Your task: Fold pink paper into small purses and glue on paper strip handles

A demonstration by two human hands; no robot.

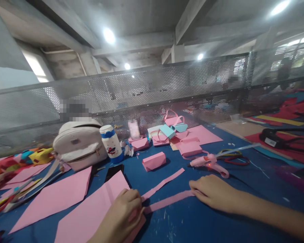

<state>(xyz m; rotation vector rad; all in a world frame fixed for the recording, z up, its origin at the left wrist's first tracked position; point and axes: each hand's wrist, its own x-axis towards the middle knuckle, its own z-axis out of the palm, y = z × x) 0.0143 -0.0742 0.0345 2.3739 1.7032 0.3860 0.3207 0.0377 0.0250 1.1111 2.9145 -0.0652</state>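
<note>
A narrow pink paper strip (168, 201) stretches between my two hands, just above the blue table. My left hand (125, 214) is closed on its left end, over a large pink paper sheet (91, 216). My right hand (212, 194) pinches the other end with fingers together. A second pink strip (164, 183) runs from beside my left fingers toward the upper right; whether the hand holds it too I cannot tell. Beyond the strips sits a small folded pink paper box (154, 161). A pink glue gun (207, 162) with a lit orange light lies past my right hand.
Several pink and blue paper bags (171, 131) stand at the back. To the left are a white bottle (111, 145), a pale backpack (81, 143), a dark phone (114, 171) and another pink sheet (58, 194). Scissors (239, 158) lie behind the glue gun. A perforated metal screen (147, 89) borders the table.
</note>
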